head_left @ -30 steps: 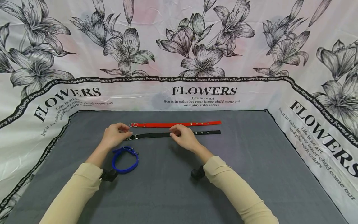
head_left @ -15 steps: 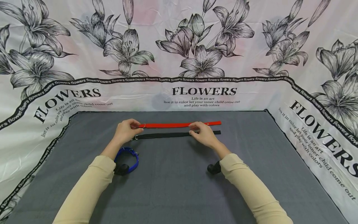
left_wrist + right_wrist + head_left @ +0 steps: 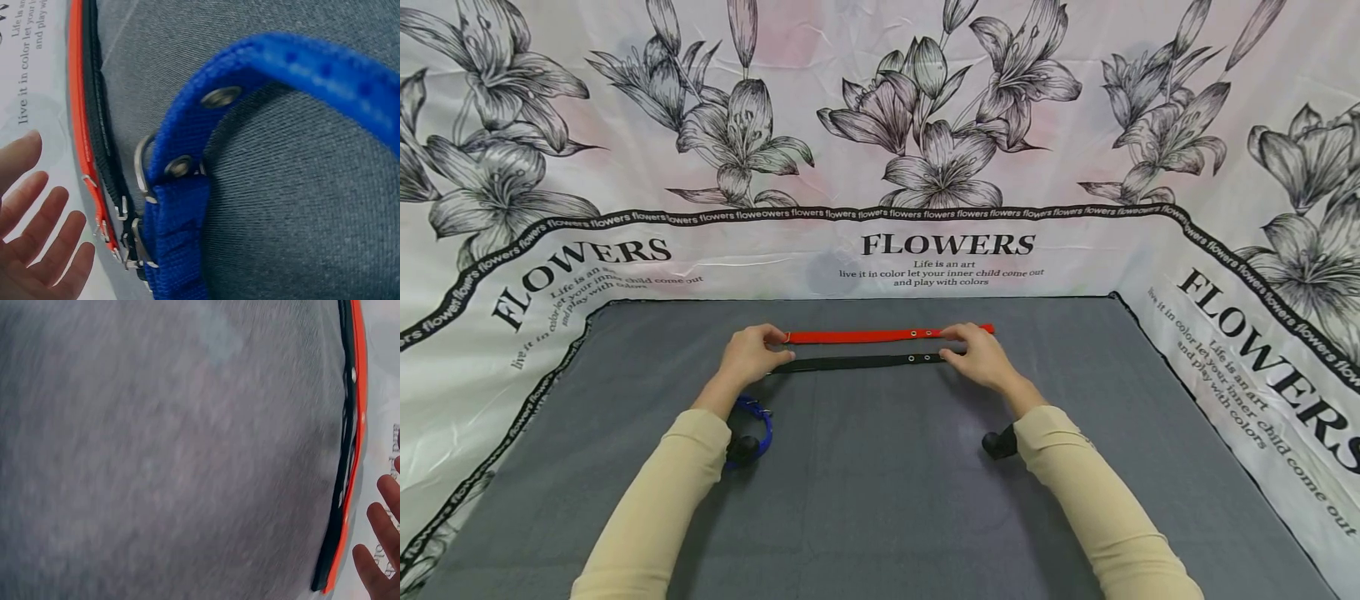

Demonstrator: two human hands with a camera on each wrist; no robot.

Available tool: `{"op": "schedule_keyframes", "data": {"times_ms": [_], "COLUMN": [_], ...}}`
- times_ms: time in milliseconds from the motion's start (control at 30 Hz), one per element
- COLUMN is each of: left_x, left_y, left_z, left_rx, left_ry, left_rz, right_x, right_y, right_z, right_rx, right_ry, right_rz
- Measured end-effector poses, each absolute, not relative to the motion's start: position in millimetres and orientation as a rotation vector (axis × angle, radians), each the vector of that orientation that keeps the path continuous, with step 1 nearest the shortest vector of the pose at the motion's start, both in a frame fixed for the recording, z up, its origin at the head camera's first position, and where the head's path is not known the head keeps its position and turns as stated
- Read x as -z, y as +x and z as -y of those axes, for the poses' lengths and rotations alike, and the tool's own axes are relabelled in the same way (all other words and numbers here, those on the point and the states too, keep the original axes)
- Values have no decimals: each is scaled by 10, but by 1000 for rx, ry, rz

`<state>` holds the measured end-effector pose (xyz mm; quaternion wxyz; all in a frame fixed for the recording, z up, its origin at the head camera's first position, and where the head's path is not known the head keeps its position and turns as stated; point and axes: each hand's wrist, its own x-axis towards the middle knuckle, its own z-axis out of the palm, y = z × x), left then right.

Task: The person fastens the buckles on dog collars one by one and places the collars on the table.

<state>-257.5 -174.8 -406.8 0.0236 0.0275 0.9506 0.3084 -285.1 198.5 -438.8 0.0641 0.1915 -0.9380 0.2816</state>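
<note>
On the gray counter lie a red strap and a black strap. The left hand and right hand reach over their ends, fingers spread loosely, gripping nothing.

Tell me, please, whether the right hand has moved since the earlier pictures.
Yes: in the head view, the right hand went rightward, from below the left half of the middle FLOWERS heading to below its right half.

Eyeleted red strap and eyeleted black strap, both straight, nearly parallel, red farther back.
</note>
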Motion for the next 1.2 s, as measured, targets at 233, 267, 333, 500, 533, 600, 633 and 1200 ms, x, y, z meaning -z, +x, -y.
{"op": "schedule_keyframes", "data": {"times_ms": [233,267,333,500,533,600,633,1200], "left_x": [4112,4116,4126,4142,4144,4148,4151,4208], "left_y": [-2594,-2595,-2598,-2606,-2605,-2603,-2602,-2651], "left_z": [1736,1734,1733,1728,1727,1720,1717,1677], "left_rx": [-891,-879,-857,-768,-749,-720,-713,-597], "left_ry": [63,60,63,104,113,116,114,68], "left_rz": [-2900,-2895,-2885,-2883,-2886,-2890,-2889,-2893], "right_x": [4436,4438,4436,4437,4439,4446,4447,4507], "right_y": [-2894,-2895,-2894,-2884,-2882,-2879,-2875,-2816], "right_z": [-2115,-2127,-2142,-2161,-2163,-2167,-2167,-2168], "right_rx": [-757,-744,-721,-659,-647,-627,-616,-526], "right_ry": [554,552,552,539,535,524,518,496], "right_rz": [2880,2886,2890,2912,2919,2935,2943,2929]}}
